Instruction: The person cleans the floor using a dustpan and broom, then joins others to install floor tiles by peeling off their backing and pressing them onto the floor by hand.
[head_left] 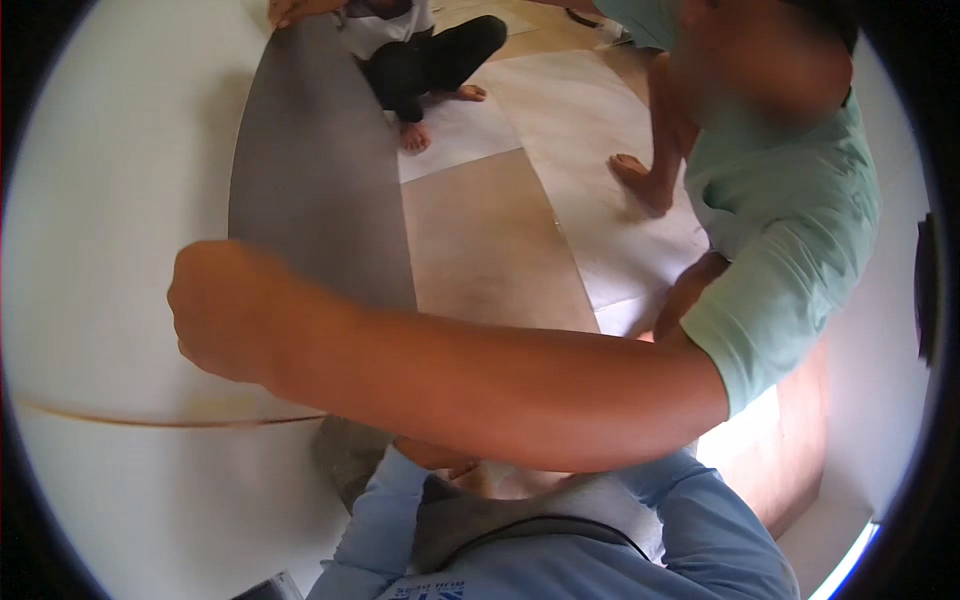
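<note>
The grey panel (318,160) lies beyond the left hand (428,454), whose grip I cannot tell; right hand is hidden.

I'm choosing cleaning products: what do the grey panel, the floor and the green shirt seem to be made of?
Panel: perhaps laminate or coated board, matte, judging by its smooth, even grey; its core can't be told.
Floor: possibly tile or board, smooth; straight seams part pale and tan sections.
Shirt: fabric, likely knit, dull; it falls in soft folds.
</note>
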